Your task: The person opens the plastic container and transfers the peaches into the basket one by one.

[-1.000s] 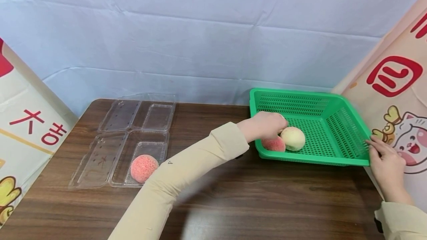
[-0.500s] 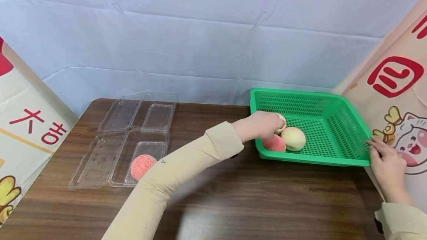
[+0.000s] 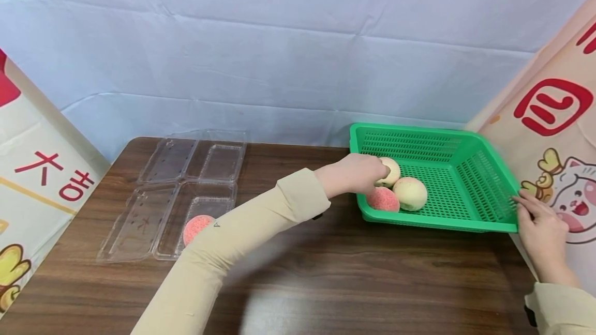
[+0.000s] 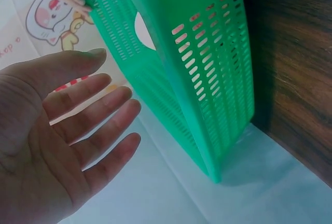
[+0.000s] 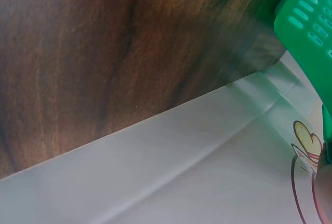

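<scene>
My left hand point(image 3: 362, 172) is over the left side of the green plastic basket point(image 3: 465, 221). In the left wrist view its fingers are spread, loosely bent and hold nothing. Just beyond the fingers lies a pale peach point(image 3: 390, 171), partly covered by the hand. A second pale peach point(image 3: 410, 194) and a reddish-pink peach point(image 3: 383, 199) lie beside it in the basket. My right hand point(image 3: 542, 234) grips the basket's rim at its near right corner; in the right wrist view only a sliver of that hand shows.
On the left of the wooden table point(image 3: 372, 283) lie two clear plastic clamshell boxes point(image 3: 205, 190) with their lids folded open. Another pink peach point(image 3: 195, 227) sits in the nearer box, partly behind my left sleeve. A pale cloth point(image 3: 279, 56) hangs behind the table.
My left hand has drawn back leftward off the pale peach, whose surface now shows more. The left sleeve covers more of the pink peach in the box. The right hand stays put.
</scene>
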The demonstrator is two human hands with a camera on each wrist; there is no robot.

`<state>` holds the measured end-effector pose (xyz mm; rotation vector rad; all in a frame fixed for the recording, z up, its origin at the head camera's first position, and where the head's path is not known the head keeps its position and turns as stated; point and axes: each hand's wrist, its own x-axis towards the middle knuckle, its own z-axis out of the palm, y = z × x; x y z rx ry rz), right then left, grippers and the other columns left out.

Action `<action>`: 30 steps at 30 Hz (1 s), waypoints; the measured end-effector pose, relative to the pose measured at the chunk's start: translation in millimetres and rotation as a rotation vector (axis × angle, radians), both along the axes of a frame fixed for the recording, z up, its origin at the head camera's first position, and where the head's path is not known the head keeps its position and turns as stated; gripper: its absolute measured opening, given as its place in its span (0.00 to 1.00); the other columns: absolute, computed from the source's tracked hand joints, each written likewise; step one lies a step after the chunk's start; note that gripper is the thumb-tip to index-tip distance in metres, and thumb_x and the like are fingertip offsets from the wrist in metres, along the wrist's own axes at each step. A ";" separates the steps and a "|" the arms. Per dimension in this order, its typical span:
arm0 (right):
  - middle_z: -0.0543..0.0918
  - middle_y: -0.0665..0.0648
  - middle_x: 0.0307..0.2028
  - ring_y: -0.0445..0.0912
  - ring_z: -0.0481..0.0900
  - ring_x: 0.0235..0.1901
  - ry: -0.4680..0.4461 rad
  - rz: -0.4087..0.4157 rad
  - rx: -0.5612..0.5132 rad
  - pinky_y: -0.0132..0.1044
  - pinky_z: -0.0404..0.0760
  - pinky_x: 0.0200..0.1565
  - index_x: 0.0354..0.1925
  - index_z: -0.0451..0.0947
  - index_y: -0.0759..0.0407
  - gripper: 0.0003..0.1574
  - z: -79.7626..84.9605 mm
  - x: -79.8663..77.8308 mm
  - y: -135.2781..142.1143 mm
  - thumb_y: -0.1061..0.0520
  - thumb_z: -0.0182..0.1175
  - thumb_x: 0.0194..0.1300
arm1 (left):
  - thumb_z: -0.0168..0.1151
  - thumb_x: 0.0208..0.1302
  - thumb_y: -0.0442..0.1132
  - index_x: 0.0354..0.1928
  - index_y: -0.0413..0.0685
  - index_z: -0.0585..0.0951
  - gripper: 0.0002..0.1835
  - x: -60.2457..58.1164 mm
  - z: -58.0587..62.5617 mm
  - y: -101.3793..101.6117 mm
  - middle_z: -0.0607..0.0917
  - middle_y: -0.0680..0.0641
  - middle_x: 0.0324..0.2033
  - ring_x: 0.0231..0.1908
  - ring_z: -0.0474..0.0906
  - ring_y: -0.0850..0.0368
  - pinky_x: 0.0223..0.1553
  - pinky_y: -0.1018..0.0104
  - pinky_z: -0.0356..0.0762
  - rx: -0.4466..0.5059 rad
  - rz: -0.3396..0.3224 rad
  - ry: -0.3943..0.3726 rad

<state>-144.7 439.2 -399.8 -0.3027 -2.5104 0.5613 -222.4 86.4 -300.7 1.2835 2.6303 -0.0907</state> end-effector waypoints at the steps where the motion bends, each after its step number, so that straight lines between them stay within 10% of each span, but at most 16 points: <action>1: 0.72 0.62 0.56 0.49 0.63 0.62 0.000 -0.006 -0.002 0.43 0.55 0.62 0.48 0.76 0.72 0.23 0.3 0.0 -0.2 0.60 0.41 0.65 | 0.51 0.65 0.38 0.42 0.55 0.74 0.06 0.2 0.5 -0.8 0.67 0.54 0.26 0.27 0.58 0.61 0.26 0.70 0.57 -0.005 -0.003 0.005; 7: 0.69 0.45 0.59 0.40 0.61 0.63 0.007 -0.012 -0.006 0.33 0.52 0.63 0.48 0.76 0.71 0.22 -0.4 0.4 0.7 0.59 0.42 0.65 | 0.51 0.65 0.40 0.44 0.54 0.74 0.07 2.1 2.7 -4.9 0.67 0.54 0.26 0.27 0.59 0.61 0.25 0.71 0.58 -0.029 -0.021 0.033; 20: 0.71 0.56 0.59 0.42 0.61 0.63 0.001 0.002 0.003 0.37 0.53 0.63 0.47 0.76 0.73 0.22 1.4 1.5 -0.3 0.60 0.41 0.66 | 0.54 0.63 0.40 0.43 0.53 0.76 0.08 5.5 4.6 -16.9 0.74 0.54 0.29 0.27 0.62 0.62 0.25 0.70 0.60 -0.009 -0.054 0.055; 30: 0.56 0.16 0.48 0.33 0.58 0.62 0.021 0.031 -0.011 0.39 0.54 0.63 0.48 0.76 0.72 0.22 0.0 3.3 1.1 0.60 0.43 0.65 | 0.52 0.62 0.37 0.44 0.52 0.77 0.10 8.7 2.6 -30.2 0.75 0.54 0.33 0.31 0.67 0.62 0.25 0.69 0.65 -0.021 -0.066 0.083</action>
